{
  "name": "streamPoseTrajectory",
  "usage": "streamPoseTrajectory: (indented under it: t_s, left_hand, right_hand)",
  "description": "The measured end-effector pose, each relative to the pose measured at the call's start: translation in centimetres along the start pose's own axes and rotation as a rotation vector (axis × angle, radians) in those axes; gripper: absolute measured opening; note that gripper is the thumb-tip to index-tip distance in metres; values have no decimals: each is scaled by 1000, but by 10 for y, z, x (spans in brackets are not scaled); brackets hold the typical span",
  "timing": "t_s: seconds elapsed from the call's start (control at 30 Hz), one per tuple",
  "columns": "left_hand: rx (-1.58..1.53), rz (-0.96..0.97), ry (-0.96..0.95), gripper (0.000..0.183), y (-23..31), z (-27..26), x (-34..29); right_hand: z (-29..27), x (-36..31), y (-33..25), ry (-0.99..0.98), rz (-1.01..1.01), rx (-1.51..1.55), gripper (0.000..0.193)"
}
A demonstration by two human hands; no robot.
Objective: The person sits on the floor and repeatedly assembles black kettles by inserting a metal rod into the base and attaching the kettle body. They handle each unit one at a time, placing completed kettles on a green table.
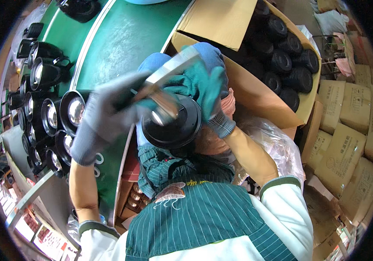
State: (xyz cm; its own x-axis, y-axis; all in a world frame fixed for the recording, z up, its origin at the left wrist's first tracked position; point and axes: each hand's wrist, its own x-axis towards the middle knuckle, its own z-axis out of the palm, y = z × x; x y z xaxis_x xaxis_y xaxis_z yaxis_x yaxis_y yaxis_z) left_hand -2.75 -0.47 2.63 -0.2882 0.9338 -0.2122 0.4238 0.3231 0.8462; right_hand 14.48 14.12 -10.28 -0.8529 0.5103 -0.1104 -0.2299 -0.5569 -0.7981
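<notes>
While its lower side is out of sight, a black round vessel (182,126) sits at the person's lap, between two gloved hands.
Left hand (113,108): grey glove, blurred, fingers closed around a blurred tool (175,65) with a pale metallic strip, above the vessel. Right hand (206,89): teal glove, grey cuff, just beside the vessel; blur, cannot tell whether spread or pinching. Left: black vessels with mirror-bright interiors (52,114), beside a green work surface (117,48). Right: open carton (256,89) of black cylinders (281,61); beyond, stacked cartons (342,143).
</notes>
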Motion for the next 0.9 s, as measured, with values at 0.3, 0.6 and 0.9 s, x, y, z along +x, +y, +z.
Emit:
streamPoseTrajectory:
  t_s: [0.3,0.6,0.9]
  left_hand:
    - [776,56,-4,67,50,44,-35]
    - [1149,-553,120,75,89,130,-28]
    - [654,-183,270,66,55,103,-59]
  right_hand:
    - [-4,25,-23,-256,44,338,64]
    - [7,76,50,-766,388,668,63]
    - [-11,44,34,-498,481,619,55]
